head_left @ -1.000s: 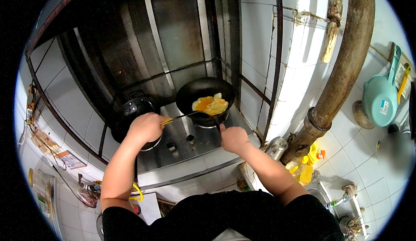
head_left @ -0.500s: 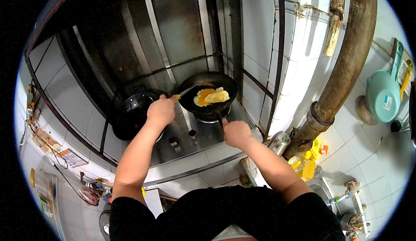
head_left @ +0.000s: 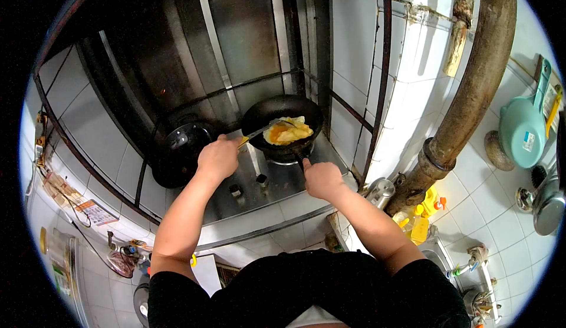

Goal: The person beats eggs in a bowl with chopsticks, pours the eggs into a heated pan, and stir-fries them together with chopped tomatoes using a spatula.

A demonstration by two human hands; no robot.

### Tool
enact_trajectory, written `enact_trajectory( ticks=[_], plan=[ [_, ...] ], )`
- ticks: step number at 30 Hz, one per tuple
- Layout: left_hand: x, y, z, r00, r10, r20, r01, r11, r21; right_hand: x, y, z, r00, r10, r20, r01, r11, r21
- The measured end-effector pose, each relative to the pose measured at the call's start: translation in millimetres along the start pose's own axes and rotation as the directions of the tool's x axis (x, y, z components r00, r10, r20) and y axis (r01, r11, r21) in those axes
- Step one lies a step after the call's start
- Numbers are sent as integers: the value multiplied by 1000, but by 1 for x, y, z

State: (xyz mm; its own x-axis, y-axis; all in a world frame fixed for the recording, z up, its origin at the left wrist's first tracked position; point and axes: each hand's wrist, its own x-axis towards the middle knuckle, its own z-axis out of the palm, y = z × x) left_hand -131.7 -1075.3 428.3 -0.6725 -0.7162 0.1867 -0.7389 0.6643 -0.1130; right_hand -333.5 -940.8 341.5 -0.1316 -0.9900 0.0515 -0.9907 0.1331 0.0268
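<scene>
A dark frying pan point(head_left: 258, 111) sits over the right burner of the stove. Cooked egg point(head_left: 298, 132), yellow and partly folded with an orange runny patch, lies in it toward the right. My left hand point(head_left: 218, 158) is closed on the yellowish handle of a spatula point(head_left: 258, 132), whose head rests at the egg's left and top side. My right hand point(head_left: 323, 179) is wrapped round the pan's black handle point(head_left: 303, 158) at the near side. The handle's end is hidden in my palm.
A black wok point(head_left: 177, 157) stands on the left burner. Two knobs point(head_left: 262, 179) sit on the stove's front. A dark metal rail point(head_left: 386, 63) frames the stove. Right of it are a brown pipe point(head_left: 477, 80), yellow bottles point(head_left: 420, 231) and a hanging green pan point(head_left: 522, 130).
The spatula's head has come from the pan's far side nearer to me and onto the egg. The egg looks slightly reshaped, its orange patch partly covered. The right hand stays on the handle.
</scene>
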Motion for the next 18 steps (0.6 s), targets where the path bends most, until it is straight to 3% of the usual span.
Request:
enact_trajectory(
  ticks=[14,18],
  plan=[
    [2,-1,2,1000,14,-1,-14,999,29,4,5,7,1000,-14,10,14,1000,1],
    [-3,3,-13,998,25,60,-27,999,33,3,5,7,1000,24,16,-24,998,59]
  ],
)
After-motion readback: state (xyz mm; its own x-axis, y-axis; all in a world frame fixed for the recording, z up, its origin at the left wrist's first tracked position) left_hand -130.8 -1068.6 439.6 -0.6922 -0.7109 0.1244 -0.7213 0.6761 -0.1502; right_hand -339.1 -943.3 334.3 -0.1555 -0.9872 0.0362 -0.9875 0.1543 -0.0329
